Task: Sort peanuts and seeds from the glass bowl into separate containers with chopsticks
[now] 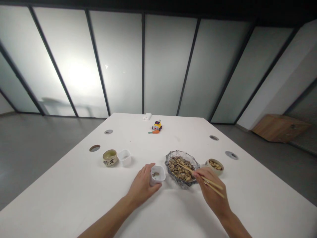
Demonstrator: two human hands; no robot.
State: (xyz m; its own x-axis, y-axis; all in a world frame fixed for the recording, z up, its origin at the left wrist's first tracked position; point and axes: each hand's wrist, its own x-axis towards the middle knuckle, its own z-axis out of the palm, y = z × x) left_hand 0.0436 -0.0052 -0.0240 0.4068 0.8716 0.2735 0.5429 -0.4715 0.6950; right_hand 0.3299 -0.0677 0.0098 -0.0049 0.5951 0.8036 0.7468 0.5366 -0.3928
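My left hand [142, 185] wraps around a small white square cup [158, 175] on the white table [74, 195]; a few seeds lie inside the cup. My right hand [210, 188] holds a pair of wooden chopsticks [198, 175] whose tips reach into a glass bowl [182, 168] full of striped sunflower seeds. The glass bowl stands just right of the white cup. A small tan bowl of peanuts [215, 166] sits right of the glass bowl, just beyond my right hand.
To the left stand a beige ceramic cup with dark characters [109, 157] and another white square cup [124, 157]. A small yellow toy [157, 126], an orange carrot piece [154, 132] and a white box [147, 116] lie at the far edge. Round cable holes [94, 148] dot the tabletop.
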